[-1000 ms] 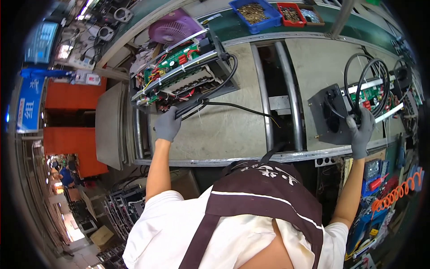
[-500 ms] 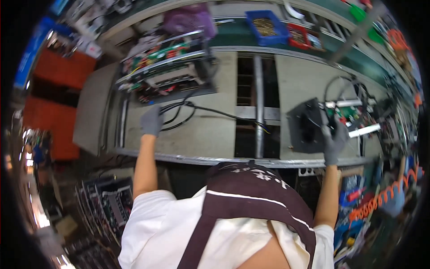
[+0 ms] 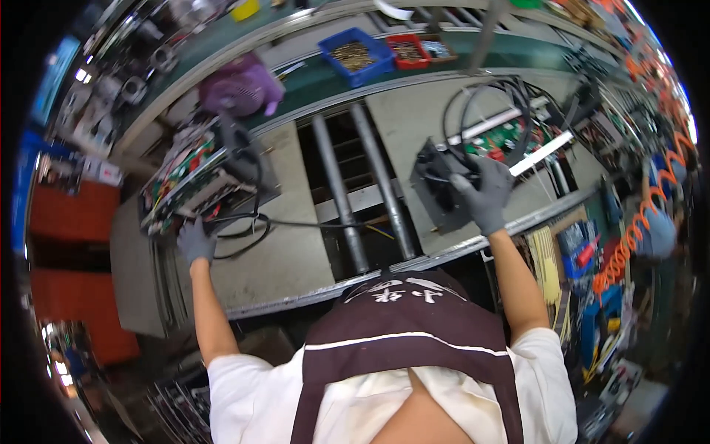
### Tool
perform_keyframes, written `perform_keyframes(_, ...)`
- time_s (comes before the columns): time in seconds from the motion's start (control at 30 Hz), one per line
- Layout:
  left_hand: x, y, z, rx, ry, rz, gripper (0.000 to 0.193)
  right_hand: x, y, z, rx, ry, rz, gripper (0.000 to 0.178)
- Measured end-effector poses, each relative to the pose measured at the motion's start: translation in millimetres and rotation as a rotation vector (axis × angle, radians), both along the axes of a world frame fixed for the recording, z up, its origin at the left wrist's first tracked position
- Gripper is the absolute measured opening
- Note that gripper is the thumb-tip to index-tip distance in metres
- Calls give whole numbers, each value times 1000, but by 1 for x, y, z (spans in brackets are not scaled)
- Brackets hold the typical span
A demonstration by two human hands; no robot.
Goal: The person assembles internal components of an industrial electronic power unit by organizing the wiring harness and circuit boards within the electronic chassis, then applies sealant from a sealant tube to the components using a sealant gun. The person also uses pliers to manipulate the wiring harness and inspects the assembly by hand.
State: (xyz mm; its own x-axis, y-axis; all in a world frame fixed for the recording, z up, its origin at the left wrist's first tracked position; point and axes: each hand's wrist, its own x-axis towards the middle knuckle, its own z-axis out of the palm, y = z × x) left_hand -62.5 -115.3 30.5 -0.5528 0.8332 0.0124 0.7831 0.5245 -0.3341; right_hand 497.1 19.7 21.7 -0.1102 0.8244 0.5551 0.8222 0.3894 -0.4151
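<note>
My left hand point(image 3: 197, 241), in a grey glove, reaches the near edge of an open electronics unit point(image 3: 194, 176) with green circuit boards. Its fingers are apart and touch or nearly touch the unit. A black cable point(image 3: 296, 224) runs from this unit rightward over the gap, ending in bare coloured wires. My right hand point(image 3: 488, 196), also grey-gloved, is closed over the edge of the black end panel point(image 3: 438, 177) of a second electronics unit point(image 3: 510, 140). The fingertips are partly hidden among looped black cables point(image 3: 451, 111) there.
Between two grey boards, metal rollers point(image 3: 381, 181) span a dark gap. Behind stand a blue bin point(image 3: 358, 55) of brass-coloured parts, a red bin point(image 3: 407, 50) and a purple fan point(image 3: 240, 87). Orange coiled hoses point(image 3: 629, 240) hang at right. A metal rail point(image 3: 310, 294) edges the bench.
The view has turned to the right. My left hand has moved from beside the cable loops to the left unit's near edge. My right hand has shifted onto the black panel's edge.
</note>
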Motion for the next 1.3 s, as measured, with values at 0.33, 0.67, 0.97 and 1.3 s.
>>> perform_keyframes(0.33,90,18,-126,-110,-545,-458,57,-21,-7,15,-23,116,-21,44)
perform_keyframes(0.67,177,18,-171,-235,-437,-652,42,-58,-33,15,-46,153,-48,46)
perform_keyframes(0.97,85,-61,-141,-228,-163,-778,28,-93,-51,20,-25,273,-24,48)
perform_keyframes(1.3,145,-52,-93,75,-962,-174,31,-83,-61,21,-369,668,566,45)
